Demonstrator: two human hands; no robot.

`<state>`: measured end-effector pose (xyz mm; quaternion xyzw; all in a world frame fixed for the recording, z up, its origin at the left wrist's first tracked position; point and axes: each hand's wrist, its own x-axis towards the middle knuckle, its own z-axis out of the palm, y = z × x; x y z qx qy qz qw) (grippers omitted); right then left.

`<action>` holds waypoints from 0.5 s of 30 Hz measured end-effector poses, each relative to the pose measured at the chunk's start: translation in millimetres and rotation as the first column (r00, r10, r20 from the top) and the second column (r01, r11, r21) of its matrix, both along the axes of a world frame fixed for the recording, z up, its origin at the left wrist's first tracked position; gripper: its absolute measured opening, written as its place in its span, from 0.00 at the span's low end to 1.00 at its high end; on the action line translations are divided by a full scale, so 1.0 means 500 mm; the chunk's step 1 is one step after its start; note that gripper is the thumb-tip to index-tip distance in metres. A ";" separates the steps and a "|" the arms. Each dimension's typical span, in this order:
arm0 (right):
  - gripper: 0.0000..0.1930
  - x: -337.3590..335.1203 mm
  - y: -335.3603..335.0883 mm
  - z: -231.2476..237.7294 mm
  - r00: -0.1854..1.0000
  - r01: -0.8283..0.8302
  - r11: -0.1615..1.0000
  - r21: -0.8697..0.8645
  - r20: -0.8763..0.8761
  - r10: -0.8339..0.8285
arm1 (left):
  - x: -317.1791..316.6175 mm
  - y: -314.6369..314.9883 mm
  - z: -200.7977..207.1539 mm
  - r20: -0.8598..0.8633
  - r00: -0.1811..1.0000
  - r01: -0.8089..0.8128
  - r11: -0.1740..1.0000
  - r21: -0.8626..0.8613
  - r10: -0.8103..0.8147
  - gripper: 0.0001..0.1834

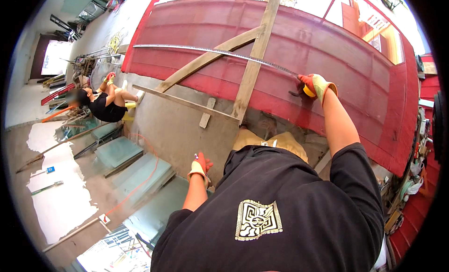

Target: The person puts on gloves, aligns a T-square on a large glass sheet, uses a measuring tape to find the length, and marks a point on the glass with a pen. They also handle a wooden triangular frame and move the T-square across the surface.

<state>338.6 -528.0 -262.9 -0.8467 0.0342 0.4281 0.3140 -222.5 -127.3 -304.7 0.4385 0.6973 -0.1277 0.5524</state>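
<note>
My right hand [319, 86], in a red-and-cream work glove, is closed around a yellow-and-black tape measure [308, 91] at the right of the red table [355, 108]. Its metal blade [206, 49] runs out to the left across the table. Under the blade lies a big wooden T-square [252, 75] with a slanting brace, its crosspiece [184, 104] along the near edge. My left hand [201, 165], gloved alike, hangs low beside my body, away from the table. From its curled fingers sticks the end of a small pen-like thing [196, 156], white and purple.
Another person [110, 101] in black sits low at the left, wearing gloves. Stacked glass sheets [119, 152] lie left of me, with an orange cord [152, 166] across them. White sheeting [58, 178] covers floor farther left. Shelves of tools [414, 171] line the right.
</note>
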 end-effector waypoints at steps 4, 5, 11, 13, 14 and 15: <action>0.33 -0.017 0.030 0.073 0.999 -0.042 0.999 -0.014 0.001 0.042 | -0.153 -0.046 -0.052 -0.091 0.991 -0.107 0.986 -0.128 0.095 0.35; 0.33 -0.013 0.026 0.056 0.999 -0.031 0.999 -0.007 0.008 0.032 | -0.174 -0.058 -0.056 -0.115 0.983 -0.158 0.976 -0.148 0.142 0.34; 0.35 -0.009 0.023 0.048 1.000 -0.023 1.000 -0.014 0.014 0.023 | -0.234 -0.067 -0.078 -0.221 0.967 -0.176 0.964 -0.201 0.131 0.34; 0.35 -0.007 0.024 0.051 0.999 -0.029 0.999 -0.034 0.018 0.030 | -0.216 -0.042 -0.076 -0.186 0.974 -0.157 0.973 -0.169 0.125 0.36; 0.33 -0.002 0.018 0.042 1.000 0.010 1.000 0.027 -0.016 -0.010 | -0.198 -0.019 -0.074 -0.148 0.980 -0.151 0.980 -0.132 0.131 0.38; 0.31 0.004 -0.005 0.012 0.997 0.058 0.995 0.084 -0.054 -0.053 | -0.171 0.005 -0.063 -0.099 0.985 -0.151 0.984 -0.091 0.142 0.37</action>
